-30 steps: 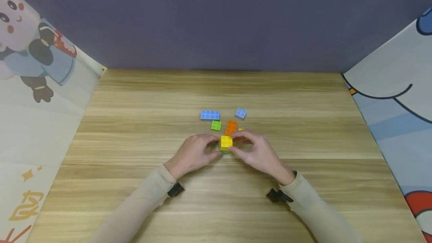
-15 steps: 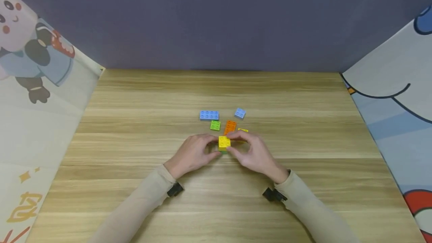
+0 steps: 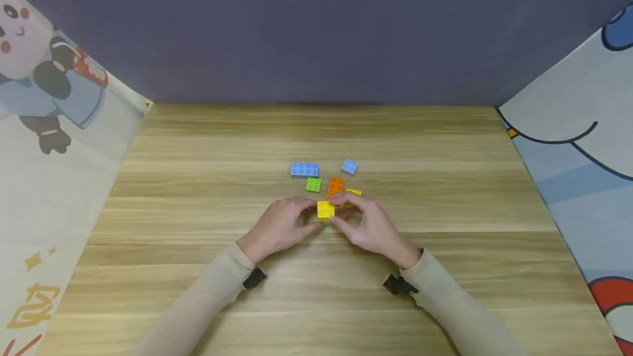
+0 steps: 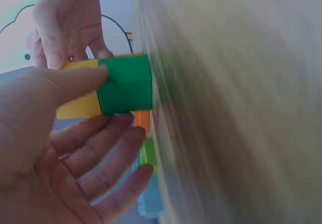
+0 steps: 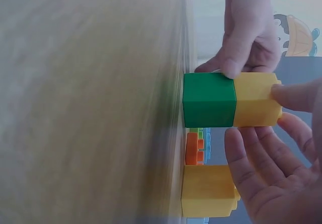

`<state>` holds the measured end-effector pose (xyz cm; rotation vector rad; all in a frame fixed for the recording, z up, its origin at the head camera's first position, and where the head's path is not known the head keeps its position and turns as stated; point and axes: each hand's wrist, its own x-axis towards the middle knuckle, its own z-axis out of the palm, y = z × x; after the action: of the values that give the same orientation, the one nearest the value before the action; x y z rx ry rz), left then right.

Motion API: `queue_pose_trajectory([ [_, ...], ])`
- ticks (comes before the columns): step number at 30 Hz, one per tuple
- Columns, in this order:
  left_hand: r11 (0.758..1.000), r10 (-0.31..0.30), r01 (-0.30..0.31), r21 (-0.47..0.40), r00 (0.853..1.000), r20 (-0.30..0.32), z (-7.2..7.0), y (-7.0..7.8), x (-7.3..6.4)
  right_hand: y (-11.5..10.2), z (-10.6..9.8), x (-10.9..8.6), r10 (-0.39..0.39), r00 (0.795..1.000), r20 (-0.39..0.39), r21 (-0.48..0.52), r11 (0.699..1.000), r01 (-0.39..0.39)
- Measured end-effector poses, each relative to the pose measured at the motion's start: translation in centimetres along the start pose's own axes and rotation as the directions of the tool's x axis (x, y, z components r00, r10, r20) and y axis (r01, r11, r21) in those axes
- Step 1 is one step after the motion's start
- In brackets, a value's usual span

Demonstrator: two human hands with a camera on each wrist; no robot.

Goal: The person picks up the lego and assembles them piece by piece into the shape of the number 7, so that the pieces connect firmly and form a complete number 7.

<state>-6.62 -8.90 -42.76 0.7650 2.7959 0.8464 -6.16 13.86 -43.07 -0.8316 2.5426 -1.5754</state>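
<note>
A yellow toy brick (image 3: 325,210) sits on top of a green brick (image 5: 209,100), the two stacked upright with their sides lined up in the right wrist view. The green one stands at the tabletop and is mostly hidden from above. My left hand (image 3: 278,223) pinches the green brick between thumb and fingers, its thumb tip near the seam. From the other side my right hand (image 3: 371,227) holds the yellow brick near its studded top, between thumb and index finger, the remaining fingers loosely bent alongside.
Just behind the right hand stands another yellow brick (image 5: 209,191). An orange brick (image 3: 335,186), a lime green brick (image 3: 313,184), a long blue brick (image 3: 304,170) and a small blue brick (image 3: 349,166) lie beyond the hands on the wooden table (image 3: 222,142).
My right hand and the yellow brick have shifted slightly left, squarer over the green brick. More of the other yellow brick shows behind the right hand. The head view has drifted slightly.
</note>
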Motion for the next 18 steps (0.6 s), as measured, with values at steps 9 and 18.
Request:
queue_pose_trajectory([
  [9,0.996,0.048,-0.05,-0.072,0.998,-0.038,-2.1,1.1,-0.4,0.2,0.1,-0.1,-0.008,1.0,0.015,0.025,1.0,0.008],
  [18,0.991,0.066,-0.075,-0.108,0.995,-0.077,-2.2,1.5,-0.4,-0.1,-0.3,0.0,0.017,0.999,0.039,0.057,0.998,-0.019],
])
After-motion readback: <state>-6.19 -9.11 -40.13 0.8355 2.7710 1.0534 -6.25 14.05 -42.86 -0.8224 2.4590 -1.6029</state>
